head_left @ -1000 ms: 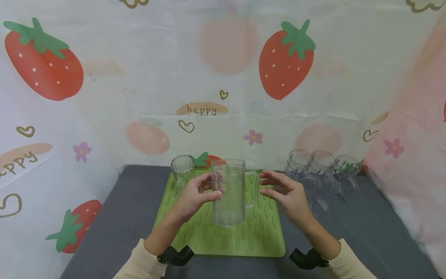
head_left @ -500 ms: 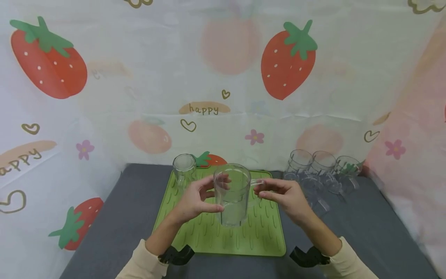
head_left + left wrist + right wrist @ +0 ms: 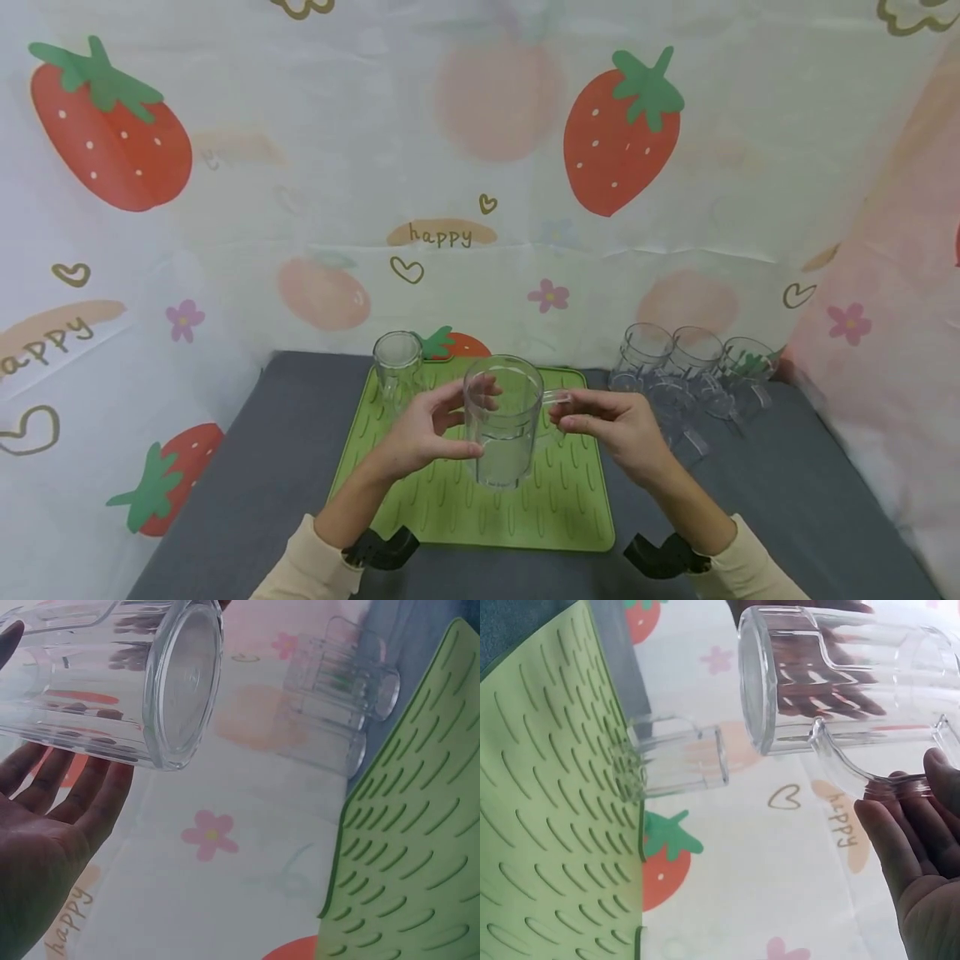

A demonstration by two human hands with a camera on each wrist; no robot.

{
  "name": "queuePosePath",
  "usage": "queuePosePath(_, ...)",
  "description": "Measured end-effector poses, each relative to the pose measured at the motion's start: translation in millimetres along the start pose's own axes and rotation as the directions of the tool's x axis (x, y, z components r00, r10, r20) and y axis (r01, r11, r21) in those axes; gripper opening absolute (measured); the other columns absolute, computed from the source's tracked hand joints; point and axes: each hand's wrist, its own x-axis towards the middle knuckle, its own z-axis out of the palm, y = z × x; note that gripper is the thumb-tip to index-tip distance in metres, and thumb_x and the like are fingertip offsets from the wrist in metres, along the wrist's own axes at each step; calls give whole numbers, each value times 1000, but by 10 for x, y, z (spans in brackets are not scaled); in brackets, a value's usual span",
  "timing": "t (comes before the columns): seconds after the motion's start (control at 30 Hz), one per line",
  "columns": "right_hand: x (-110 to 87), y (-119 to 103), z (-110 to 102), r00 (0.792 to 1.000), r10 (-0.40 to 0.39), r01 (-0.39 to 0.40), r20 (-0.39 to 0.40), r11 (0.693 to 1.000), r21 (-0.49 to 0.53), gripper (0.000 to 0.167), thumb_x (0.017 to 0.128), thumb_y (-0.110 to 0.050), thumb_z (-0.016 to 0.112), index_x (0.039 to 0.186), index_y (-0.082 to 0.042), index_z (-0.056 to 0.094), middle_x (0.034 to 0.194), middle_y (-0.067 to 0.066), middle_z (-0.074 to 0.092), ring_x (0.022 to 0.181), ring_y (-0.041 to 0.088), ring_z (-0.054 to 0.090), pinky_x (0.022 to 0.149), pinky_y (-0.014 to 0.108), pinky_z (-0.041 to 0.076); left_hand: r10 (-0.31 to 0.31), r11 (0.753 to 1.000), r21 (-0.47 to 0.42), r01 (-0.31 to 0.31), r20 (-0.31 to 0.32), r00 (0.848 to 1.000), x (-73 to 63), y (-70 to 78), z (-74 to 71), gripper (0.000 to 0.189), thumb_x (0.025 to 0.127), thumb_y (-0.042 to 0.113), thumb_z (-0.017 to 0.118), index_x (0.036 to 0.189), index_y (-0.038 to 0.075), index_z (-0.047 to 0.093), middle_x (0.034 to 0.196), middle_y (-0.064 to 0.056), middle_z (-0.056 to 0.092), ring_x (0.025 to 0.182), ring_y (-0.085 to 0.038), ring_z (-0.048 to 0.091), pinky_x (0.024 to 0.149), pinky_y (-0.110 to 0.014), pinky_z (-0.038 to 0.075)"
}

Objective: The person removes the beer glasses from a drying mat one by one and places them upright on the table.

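A clear mug [image 3: 504, 442] is held in the air over a green ridged mat [image 3: 480, 529], its rim up and leaning a little towards me. My left hand [image 3: 417, 433] grips the mug's body from the left, with the thumb in front and fingers behind. On the other side, my right hand [image 3: 619, 427] pinches the mug's handle [image 3: 844, 763] between thumb and fingers. The left wrist view shows the mug's round base [image 3: 189, 686] off any surface. A second clear mug [image 3: 397, 360] stands at the mat's back left corner.
Several more clear mugs [image 3: 693, 350] stand grouped on the dark grey cloth [image 3: 795, 492] at the back right. A white curtain [image 3: 480, 125] printed with strawberries hangs behind and along both sides.
The mug has tipped so its rim leans towards me and its opening shows. My right fingers, formerly beside the handle, now pinch it. The left hand keeps its grip.
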Motion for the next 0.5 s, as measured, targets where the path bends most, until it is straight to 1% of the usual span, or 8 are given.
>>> queuePosePath(0.07, -16, 1, 4, 1000, 2, -2, -12, 1000, -2, 35, 88, 4, 65, 118, 19, 60, 103, -8, 75, 94, 7, 72, 78, 26, 59, 1, 1000, -14, -1, 5, 1000, -3, -15, 12, 75, 84, 17, 77, 147, 1, 39, 143, -26, 47, 124, -15, 55, 103, -25, 46)
queuePosePath(0.23, -52, 6, -12, 999, 10, -10, -35, 1000, -3, 30, 88, 4, 65, 117, 13, 64, 99, -6, 76, 92, 8, 73, 78, 27, 59, 0, 999, -37, 1, 23, 1000, 4, -38, 41, 76, 86, 16, 75, 148, -2, 36, 145, -26, 44, 126, -15, 54, 104, -25, 46)
queuePosePath(0.3, -59, 5, -24, 999, 13, -14, -41, 1000, -14, 31, 88, 4, 65, 117, 15, 64, 98, -7, 76, 92, 8, 73, 78, 26, 59, -2, 999, -38, 3, 27, 1000, 14, -41, 49, 76, 86, 15, 75, 148, -1, 35, 145, -26, 44, 127, -14, 53, 104, -25, 46)
queuePosePath(0.37, -59, 4, -35, 999, 17, -18, -46, 999, -29, 33, 88, 3, 65, 117, 19, 61, 97, -8, 76, 92, 8, 72, 78, 26, 59, -3, 999, -33, 3, 27, 1000, 21, -44, 55, 75, 86, 13, 74, 149, 0, 35, 146, -25, 44, 128, -15, 53, 105, -25, 45)
queuePosePath(0.43, -58, 4, -47, 998, 20, -22, -52, 999, -46, 35, 89, 3, 65, 117, 22, 58, 97, -9, 76, 92, 7, 72, 79, 26, 59, -17, 1000, -11, 17, 20, 1000, 20, -49, 59, 74, 87, 14, 74, 149, 4, 36, 146, -22, 45, 129, -16, 52, 105, -25, 45)
queuePosePath(0.5, -61, 7, -60, 998, 21, -25, -63, 998, -58, 35, 88, 3, 66, 117, 22, 58, 97, -9, 76, 91, 7, 72, 78, 26, 59, -32, 999, 10, 32, 10, 999, 9, -60, 58, 71, 87, 14, 73, 148, 5, 38, 146, -21, 46, 130, -19, 51, 106, -29, 45)
